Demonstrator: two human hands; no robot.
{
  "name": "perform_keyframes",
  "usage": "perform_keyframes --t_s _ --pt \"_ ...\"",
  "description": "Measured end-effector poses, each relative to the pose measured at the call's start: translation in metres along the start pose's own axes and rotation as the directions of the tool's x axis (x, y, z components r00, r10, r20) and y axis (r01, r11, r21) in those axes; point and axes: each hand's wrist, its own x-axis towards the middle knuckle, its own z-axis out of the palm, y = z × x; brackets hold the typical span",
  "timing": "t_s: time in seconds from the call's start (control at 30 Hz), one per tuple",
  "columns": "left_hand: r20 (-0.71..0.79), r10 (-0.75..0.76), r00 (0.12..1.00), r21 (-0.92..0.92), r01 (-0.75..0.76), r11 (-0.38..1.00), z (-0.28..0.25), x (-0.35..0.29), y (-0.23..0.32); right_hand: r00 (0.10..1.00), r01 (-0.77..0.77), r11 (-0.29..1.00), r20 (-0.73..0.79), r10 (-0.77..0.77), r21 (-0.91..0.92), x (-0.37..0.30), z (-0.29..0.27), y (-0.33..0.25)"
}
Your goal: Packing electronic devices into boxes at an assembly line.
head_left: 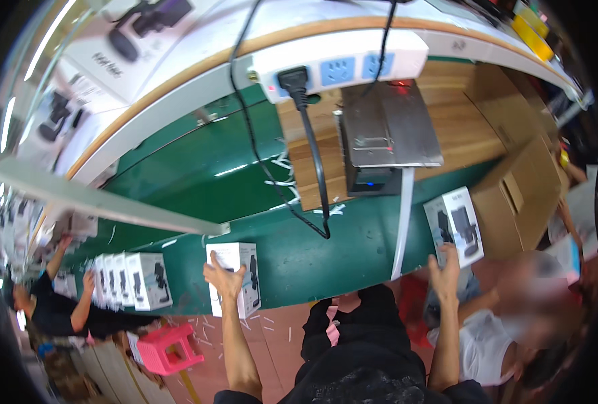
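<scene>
At the near edge of the green bench, my left hand (225, 279) spans one side of a white carton (249, 283) printed with a black device, thumb and fingers apart across it. Farther right, my right hand (445, 275) is at the near lower corner of another white carton (465, 225) with a similar print. Its thumb and fingers stand apart, and they do not wrap round that carton. Between the two hands a white strip (402, 225) hangs from a metal-topped machine (392, 135) over the bench edge.
A power strip (353, 67) with black cables runs above the bench. Cardboard boxes (514, 202) stand at the right. More cartons (152, 283) line up at left, near a co-worker (60, 303). A pink stool (169, 349) is on the floor; people sit at right.
</scene>
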Motion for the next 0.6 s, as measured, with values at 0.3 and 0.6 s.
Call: perform_keyframes --t_s 0.3,0.6 --pt "-0.075 0.766 0.639 -0.614 -0.635 0.47 -0.042 -0.115 0.12 0.81 -0.56 0.344 0.412 0.416 0.753 -0.07 0.041 -0.108" --pt "-0.107 0.863 0.494 -0.972 -0.233 0.013 -0.087 -0.124 0.23 0.883 -0.432 0.242 0.353 0.309 0.869 -0.095 0.002 -0.08"
